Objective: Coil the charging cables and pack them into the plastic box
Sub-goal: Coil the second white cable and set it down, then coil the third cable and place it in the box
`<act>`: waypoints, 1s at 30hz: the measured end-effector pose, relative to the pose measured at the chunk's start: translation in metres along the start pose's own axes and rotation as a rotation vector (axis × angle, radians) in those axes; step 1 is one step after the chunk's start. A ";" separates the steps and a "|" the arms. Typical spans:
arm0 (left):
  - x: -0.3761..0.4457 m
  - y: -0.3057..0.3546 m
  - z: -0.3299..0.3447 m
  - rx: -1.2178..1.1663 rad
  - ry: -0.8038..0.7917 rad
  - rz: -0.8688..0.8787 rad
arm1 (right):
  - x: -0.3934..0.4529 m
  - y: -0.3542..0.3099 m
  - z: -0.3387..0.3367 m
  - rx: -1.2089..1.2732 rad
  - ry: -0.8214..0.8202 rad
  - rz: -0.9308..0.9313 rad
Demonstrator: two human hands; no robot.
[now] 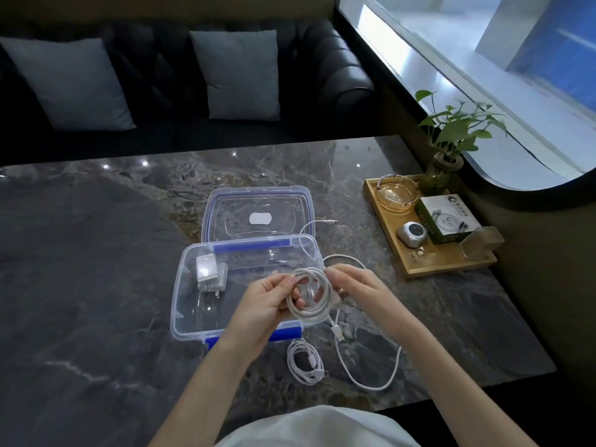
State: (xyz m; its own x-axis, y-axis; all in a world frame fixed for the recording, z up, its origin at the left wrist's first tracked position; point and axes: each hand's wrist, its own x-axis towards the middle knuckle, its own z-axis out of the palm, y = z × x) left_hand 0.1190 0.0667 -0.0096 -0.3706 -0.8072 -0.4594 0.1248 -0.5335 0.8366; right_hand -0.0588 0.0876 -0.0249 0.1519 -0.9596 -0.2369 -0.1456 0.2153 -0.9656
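Observation:
A clear plastic box [193, 285] with blue clips stands open on the marble table, its lid [258, 217] lying flat behind it. Two white charger plugs [209, 272] lie inside at the left. My left hand [267, 295] holds a partly wound white cable coil [311, 291] over the box's right side. My right hand [354, 282] pinches the same cable at the coil's right edge. The loose cable tail [367, 382] loops across the table to the right, its USB plug [338, 332] hanging below the coil. A second, coiled white cable [304, 361] lies in front of the box.
A wooden tray [451, 269] at the right carries a glass ashtray [395, 195], a small box [446, 219], a round grey gadget [412, 232] and a potted plant [445, 166]. A thin white cable end [322, 222] lies beside the lid. A black sofa with cushions stands behind the table.

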 end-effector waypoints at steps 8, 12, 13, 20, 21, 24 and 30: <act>-0.029 -0.039 -0.037 0.183 -0.001 -0.183 | -0.016 0.029 0.033 -0.067 -0.036 0.207; -0.040 -0.060 -0.059 0.322 0.053 -0.233 | -0.020 0.046 0.058 -0.132 -0.059 0.287; -0.043 -0.065 -0.064 0.328 0.069 -0.241 | -0.020 0.050 0.064 -0.160 -0.053 0.297; -0.041 -0.101 -0.090 0.322 0.309 -0.186 | -0.017 0.078 0.105 -0.297 0.135 0.321; -0.038 -0.106 -0.093 0.370 0.368 -0.160 | -0.016 0.082 0.109 -0.323 0.165 0.315; -0.031 -0.117 -0.097 0.510 0.461 -0.104 | -0.012 0.090 0.119 -0.396 0.238 0.297; -0.027 -0.124 -0.087 0.840 0.510 0.043 | -0.009 0.095 0.121 -0.459 0.292 0.256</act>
State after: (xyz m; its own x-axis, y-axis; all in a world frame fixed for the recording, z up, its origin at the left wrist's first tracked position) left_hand 0.1939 0.1321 -0.1266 0.0852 -0.9395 -0.3319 -0.6394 -0.3070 0.7050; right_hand 0.0443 0.1386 -0.1277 -0.2095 -0.9115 -0.3541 -0.5592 0.4087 -0.7213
